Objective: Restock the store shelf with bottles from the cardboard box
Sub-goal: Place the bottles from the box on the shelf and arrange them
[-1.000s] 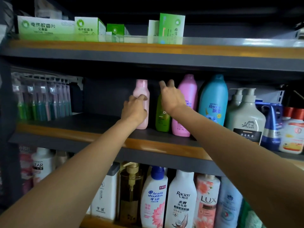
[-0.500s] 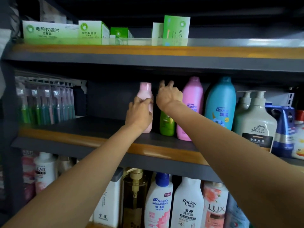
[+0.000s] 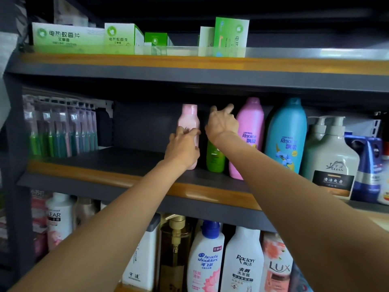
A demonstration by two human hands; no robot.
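Left hand (image 3: 182, 148) wrapped around the lower half of a pale pink bottle (image 3: 188, 121), fingers curled across its front, bottle upright on the middle shelf (image 3: 134, 180) with its base hidden behind the hand. Right hand (image 3: 221, 122) half open at three o'clock of that bottle, fingers spread and blurred, thumb and forefinger pointing up — resting on or just over the top of a green bottle (image 3: 215, 157), nothing clearly clasped; cannot tell whether it touches the cap. Green bottle just beside the pink one, a narrow dark gap between them. Further toward three o'clock, a taller pink Rejoice bottle (image 3: 250, 135), then a blue one (image 3: 286, 133), then white pump bottles (image 3: 330, 157). Bare shelf at nine o'clock of the left hand, out to a rack of toothbrushes (image 3: 61, 127). Cardboard box not in view.

Step in hand, as a judgement: placing and straightening — settling the pale pink bottle into the row at its left end, with the right hand steadying or nudging its neighbour. Placement looks nearly done.

Next move calls for: a light release of the left hand without tipping the slim bottle, label turned to the front, then both arms drawn back and down to the box for another bottle — open space at nine o'clock ready to take it.
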